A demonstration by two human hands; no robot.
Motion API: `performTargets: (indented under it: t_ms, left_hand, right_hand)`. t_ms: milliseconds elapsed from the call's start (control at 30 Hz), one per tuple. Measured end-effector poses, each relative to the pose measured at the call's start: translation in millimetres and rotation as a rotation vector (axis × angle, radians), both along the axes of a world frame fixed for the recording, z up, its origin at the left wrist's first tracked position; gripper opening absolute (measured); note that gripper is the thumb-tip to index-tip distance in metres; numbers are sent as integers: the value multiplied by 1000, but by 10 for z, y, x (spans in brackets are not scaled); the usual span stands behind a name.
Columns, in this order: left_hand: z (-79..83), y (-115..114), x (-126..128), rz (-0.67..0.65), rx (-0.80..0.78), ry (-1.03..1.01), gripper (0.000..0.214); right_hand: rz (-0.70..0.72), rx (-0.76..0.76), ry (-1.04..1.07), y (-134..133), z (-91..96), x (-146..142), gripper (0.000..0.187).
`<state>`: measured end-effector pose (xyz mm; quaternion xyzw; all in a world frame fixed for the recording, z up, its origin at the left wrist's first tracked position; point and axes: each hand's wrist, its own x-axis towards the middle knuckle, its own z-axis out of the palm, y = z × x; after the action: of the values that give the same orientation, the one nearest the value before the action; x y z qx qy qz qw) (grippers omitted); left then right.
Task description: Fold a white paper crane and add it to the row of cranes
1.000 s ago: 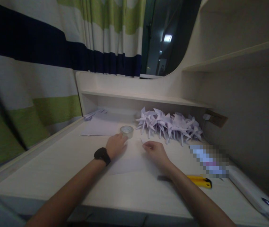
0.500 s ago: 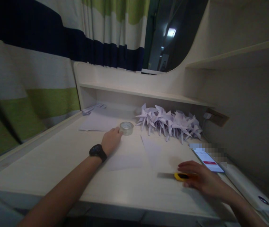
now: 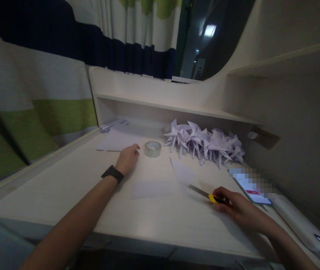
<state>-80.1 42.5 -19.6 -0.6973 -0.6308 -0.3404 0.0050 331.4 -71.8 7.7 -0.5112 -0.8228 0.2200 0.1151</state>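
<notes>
My right hand point(image 3: 234, 208) is closed around a yellow-and-black utility knife point(image 3: 214, 199), its long blade out and pointing left over the desk. My left hand point(image 3: 128, 159), with a black watch point(image 3: 112, 173) on the wrist, holds nothing; its fingers are loosely bent and a little apart. Just right of those fingers, without contact, a roll of clear tape point(image 3: 152, 149) lies flat. A rectangular piece of white paper point(image 3: 150, 189) rests between the two hands. Behind the blade tip lies a pointed white paper piece point(image 3: 181, 170).
Several white paper pinwheels point(image 3: 205, 142) lie piled under the shelf point(image 3: 176, 108) at the back. A stack of white paper point(image 3: 117, 138) is at the back left. On the right are a lit phone point(image 3: 251, 189) and a long white device point(image 3: 297, 221).
My left hand has drawn away from the tape roll, leftward, leaving a gap. The knife has risen slightly and its blade now slants up toward the pointed paper. The view has shifted slightly.
</notes>
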Motion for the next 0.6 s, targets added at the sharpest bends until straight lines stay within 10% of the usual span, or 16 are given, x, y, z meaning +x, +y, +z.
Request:
performTargets:
  t_ms: [400, 600]
  left_hand:
    - [23, 132, -170, 44, -76, -219, 25]
    - [77, 110, -139, 48, -93, -217, 24]
  right_hand:
    - [51, 354, -9, 760, 175, -1738, 30]
    - [-1, 344, -164, 962, 57, -2157, 34]
